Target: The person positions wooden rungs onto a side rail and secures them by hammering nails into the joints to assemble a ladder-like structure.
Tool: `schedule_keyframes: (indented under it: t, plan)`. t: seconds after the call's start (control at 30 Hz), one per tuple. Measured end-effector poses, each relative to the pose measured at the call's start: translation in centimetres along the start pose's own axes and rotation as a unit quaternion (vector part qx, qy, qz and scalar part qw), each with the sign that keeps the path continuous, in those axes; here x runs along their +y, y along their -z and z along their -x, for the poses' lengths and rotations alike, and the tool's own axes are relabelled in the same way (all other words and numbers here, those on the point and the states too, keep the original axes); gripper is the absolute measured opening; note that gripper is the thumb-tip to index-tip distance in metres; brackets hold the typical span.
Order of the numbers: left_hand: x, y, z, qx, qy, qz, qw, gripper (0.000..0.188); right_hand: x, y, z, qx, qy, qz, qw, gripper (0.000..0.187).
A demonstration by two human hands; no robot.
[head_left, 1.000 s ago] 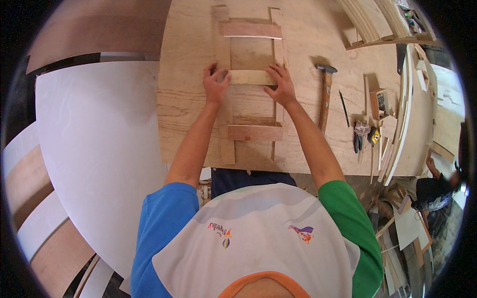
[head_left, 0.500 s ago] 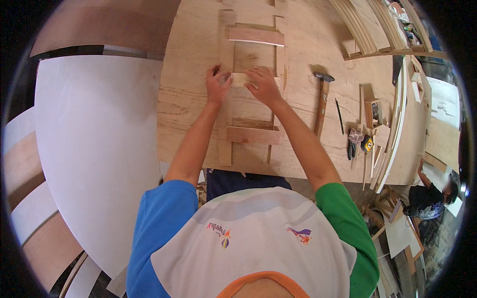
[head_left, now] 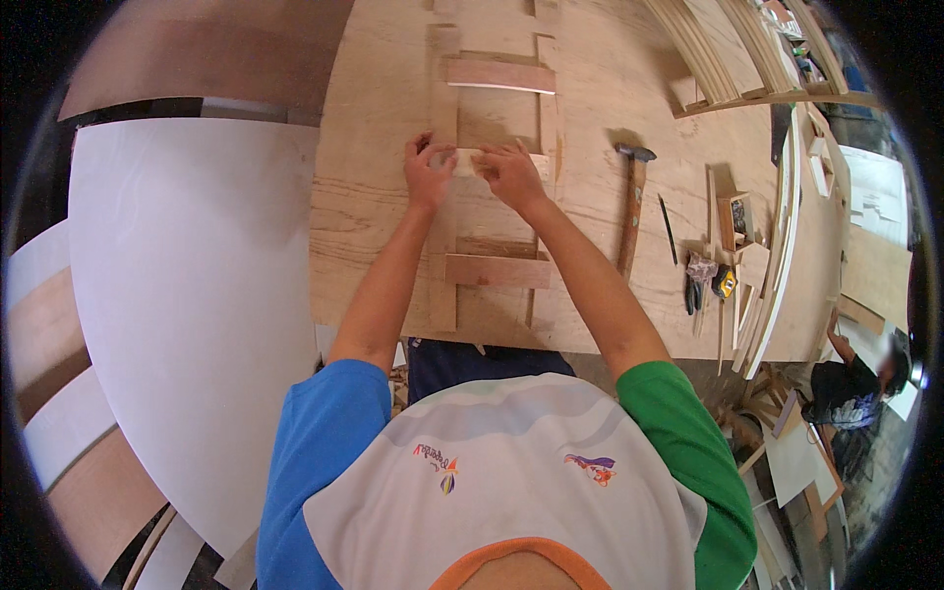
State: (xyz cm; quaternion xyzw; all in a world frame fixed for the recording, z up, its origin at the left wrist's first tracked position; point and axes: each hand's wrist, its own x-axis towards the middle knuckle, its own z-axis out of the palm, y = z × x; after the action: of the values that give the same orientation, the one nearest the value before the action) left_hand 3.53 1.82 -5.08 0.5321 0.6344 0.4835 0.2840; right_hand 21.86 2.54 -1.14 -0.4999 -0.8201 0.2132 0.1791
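A ladder-like wooden frame lies on the plywood worktable (head_left: 374,236) in front of me, with two long strips joined by crosspieces. Across its middle sits a pale wooden crosspiece (head_left: 533,162). My left hand (head_left: 427,177) is curled at that piece's left end, over the left long strip (head_left: 444,231), its thumb and forefinger bent together. My right hand (head_left: 513,179) rests on the same piece, fingers drawn in with their tips pressed near its middle. Reddish crosspieces cross the frame beyond (head_left: 501,76) and nearer (head_left: 499,270) than my hands.
Right of the frame lie a hammer (head_left: 634,206), a pencil (head_left: 668,229), pliers (head_left: 693,293), a tape measure (head_left: 724,281) and a small wooden box (head_left: 734,220). A large white panel (head_left: 187,285) stands at left. Another person (head_left: 846,393) works at far right.
My right hand's fingers have gone from spread over the pale crosspiece to curled, tips together. The left hand keeps nearly the same place. The whole view has shifted slightly.
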Motion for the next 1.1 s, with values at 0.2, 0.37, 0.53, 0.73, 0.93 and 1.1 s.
schedule_keyframes:
  t: [0.2,0.37,0.53,0.73,0.93,1.1]
  plan:
    - [1.0,0.1,0.2,-0.002,-0.014,-0.042,0.999,0.02,0.2,0.3,0.1,-0.014,-0.005,-0.002,1.0,0.029]
    - [1.0,0.2,-0.1,-0.022,-0.016,-0.021,0.999,0.021,1.5,1.7,1.8,0.129,-0.004,-0.035,0.991,0.033]
    - [0.3,0.7,0.3,-0.008,-0.035,-0.039,0.999,0.021,7.8,8.8,11.3,0.258,-0.319,0.169,0.896,0.051]
    - [0.3,0.6,-0.2,-0.013,-0.063,-0.057,0.996,0.021,11.1,11.0,17.0,0.081,-0.521,0.076,0.846,0.067]
    - [0.0,-0.1,-0.3,0.002,-0.056,-0.041,0.998,0.025,15.1,10.1,18.2,0.108,-0.463,-0.095,0.874,0.054]
    - [0.4,0.8,0.3,-0.001,-0.037,-0.039,0.999,0.028,6.8,11.9,15.4,0.136,-0.436,-0.316,0.831,0.042]
